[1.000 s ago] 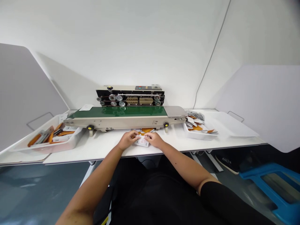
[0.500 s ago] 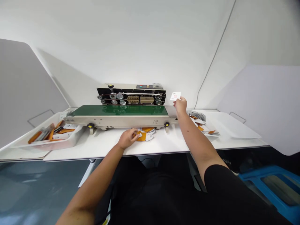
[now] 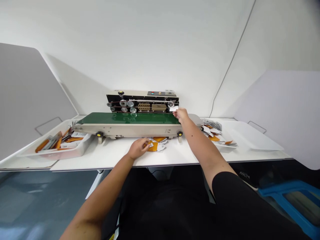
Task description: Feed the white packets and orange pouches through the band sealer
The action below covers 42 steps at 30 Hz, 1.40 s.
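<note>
My right hand (image 3: 181, 114) pinches a small white packet (image 3: 173, 108) by its edge, at the right end of the band sealer (image 3: 142, 101), beside its rollers. Below the hand runs the sealer's green conveyor belt (image 3: 130, 118). My left hand (image 3: 139, 148) rests on the table at a small pile of orange and white packets (image 3: 154, 146) in front of the conveyor. Its fingers are curled and closed on a packet at the pile's left edge; the fingertips are partly hidden.
At the left stands a white bin (image 3: 82, 150) holding many orange, white and silver packets. More packets (image 3: 214, 130) lie in a tray on the right, beside a white lid (image 3: 260, 138). The table's front edge runs close to my body. A blue stool (image 3: 282, 191) stands lower right.
My right hand has moved left with the white packet, from beyond the conveyor's right end to the sealer's rollers. My left hand has stayed at the pile. The view has shifted slightly.
</note>
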Motion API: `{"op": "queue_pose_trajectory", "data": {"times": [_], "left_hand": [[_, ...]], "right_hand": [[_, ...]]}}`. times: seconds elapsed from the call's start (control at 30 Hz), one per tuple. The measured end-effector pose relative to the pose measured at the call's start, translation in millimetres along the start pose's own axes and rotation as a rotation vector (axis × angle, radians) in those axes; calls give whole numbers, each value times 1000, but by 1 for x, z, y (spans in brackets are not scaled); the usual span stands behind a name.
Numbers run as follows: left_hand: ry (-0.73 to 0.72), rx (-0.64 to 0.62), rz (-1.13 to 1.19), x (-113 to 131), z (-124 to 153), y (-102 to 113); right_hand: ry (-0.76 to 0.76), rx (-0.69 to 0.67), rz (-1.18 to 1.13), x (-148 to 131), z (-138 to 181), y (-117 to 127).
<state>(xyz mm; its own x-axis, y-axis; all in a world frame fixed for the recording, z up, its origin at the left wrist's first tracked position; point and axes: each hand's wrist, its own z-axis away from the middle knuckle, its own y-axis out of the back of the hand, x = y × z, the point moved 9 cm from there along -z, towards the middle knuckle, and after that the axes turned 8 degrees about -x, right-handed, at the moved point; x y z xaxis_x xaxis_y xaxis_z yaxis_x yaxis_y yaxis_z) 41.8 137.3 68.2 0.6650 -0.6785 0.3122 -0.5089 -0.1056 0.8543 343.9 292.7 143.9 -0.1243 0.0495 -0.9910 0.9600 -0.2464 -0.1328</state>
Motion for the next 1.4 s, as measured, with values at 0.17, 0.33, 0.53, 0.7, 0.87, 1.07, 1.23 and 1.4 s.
{"op": "queue_pose_trajectory", "data": {"times": [0.17,0.33,0.53,0.7,0.87,1.07,1.23,1.4], "left_hand": [[-20,-5,1,2,0,0],[-31,24,2,0,2,1],[-47,-17,-6,1,-2,-3],[-188,-147,67,12,-4,-18],[-65,-254,132,-7,-3,-38],[-50,-254,141,-15,0,-35],[-75,-135,74,-15,10,-21],[67,-116,89,-33,14,-22]], "right_hand": [[-24,-47,52,-4,5,-12],[305,125,267,-37,49,1],[925,-102,616,-11,179,-55],[907,-529,886,84,222,-106],[736,-520,1031,125,204,-106],[715,-596,1098,130,203,-108],[755,-566,1103,129,205,-108],[753,-545,1104,130,202,-105]]}}
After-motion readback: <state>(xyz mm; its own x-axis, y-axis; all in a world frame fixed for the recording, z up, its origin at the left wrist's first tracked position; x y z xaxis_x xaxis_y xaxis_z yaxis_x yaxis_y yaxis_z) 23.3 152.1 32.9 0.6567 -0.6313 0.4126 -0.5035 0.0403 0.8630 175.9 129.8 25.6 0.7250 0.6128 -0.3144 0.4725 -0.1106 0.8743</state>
